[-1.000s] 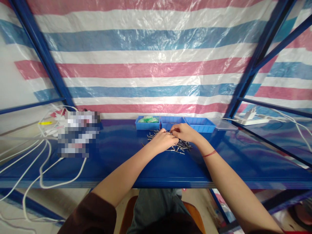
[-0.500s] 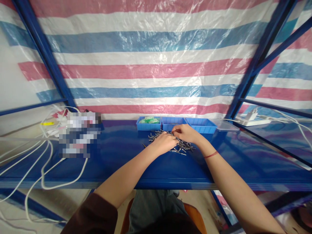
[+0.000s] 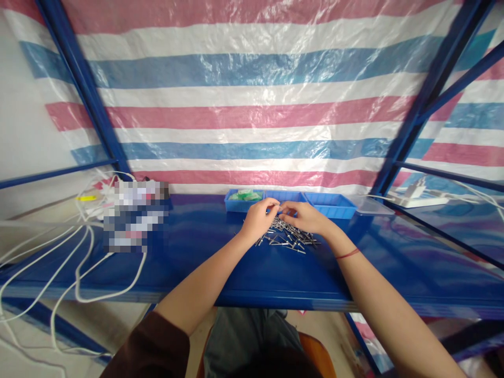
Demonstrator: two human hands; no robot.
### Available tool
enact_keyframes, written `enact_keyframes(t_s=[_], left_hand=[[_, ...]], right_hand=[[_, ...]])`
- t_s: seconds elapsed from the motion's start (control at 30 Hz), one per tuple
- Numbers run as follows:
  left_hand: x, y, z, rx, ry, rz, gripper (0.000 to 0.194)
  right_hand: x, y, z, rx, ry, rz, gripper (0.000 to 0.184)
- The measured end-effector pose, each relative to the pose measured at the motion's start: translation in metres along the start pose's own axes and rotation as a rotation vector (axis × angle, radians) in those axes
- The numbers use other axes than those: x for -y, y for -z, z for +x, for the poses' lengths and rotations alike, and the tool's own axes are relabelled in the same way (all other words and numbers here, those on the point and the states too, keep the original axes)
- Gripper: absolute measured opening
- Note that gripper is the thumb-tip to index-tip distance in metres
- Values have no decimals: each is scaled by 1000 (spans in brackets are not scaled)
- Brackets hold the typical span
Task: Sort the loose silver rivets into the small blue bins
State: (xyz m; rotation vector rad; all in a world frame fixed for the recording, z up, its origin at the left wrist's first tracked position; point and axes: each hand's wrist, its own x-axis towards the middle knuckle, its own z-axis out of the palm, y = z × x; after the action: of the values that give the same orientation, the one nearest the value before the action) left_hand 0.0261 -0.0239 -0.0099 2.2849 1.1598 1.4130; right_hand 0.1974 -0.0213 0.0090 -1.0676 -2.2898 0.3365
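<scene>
A loose pile of thin metal pop rivets (image 3: pixel 293 233) lies on the blue tabletop, under and in front of both hands. My left hand (image 3: pixel 260 218) is over the pile's left side, thumb and fingers pinched on what looks like a single rivet, mostly hidden. Close against its fingertips, my right hand (image 3: pixel 305 216) has its fingers curled in a pinch; anything between them is too small to make out. Behind the hands stand three blue bins in a row: the left bin (image 3: pixel 232 206) with green-and-white packets (image 3: pixel 246 195), the partly hidden middle bin (image 3: pixel 289 196), and the right bin (image 3: pixel 333 209).
White cables (image 3: pixel 92 262) and a blurred-out clutter (image 3: pixel 136 215) cover the table's left end. A clear plastic lid (image 3: pixel 374 205) lies beside the right bin, near a white power strip (image 3: pixel 421 197). Blue posts (image 3: pixel 84 89) frame the striped sheet (image 3: pixel 252 115) behind.
My left hand has risen off the pile, its fingers now pinched upward at the right hand's fingertips. More rivets show below the hands. The whole view has shifted slightly.
</scene>
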Motion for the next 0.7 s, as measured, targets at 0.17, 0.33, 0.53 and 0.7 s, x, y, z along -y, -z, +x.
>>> enact_keyframes(t_s=[0.17,0.33,0.53,0.7], left_hand=[[0,-5,2,-25,157,-224,16],[3,-7,3,4,252,-334,21],[-4,-7,3,88,308,-456,24],[-3,-11,3,173,296,-498,23]], right_hand=[[2,-2,3,-146,22,78,29],[9,-2,5,-270,-34,280,30],[18,2,5,-277,-64,409,31],[14,2,5,-287,-88,384,28]])
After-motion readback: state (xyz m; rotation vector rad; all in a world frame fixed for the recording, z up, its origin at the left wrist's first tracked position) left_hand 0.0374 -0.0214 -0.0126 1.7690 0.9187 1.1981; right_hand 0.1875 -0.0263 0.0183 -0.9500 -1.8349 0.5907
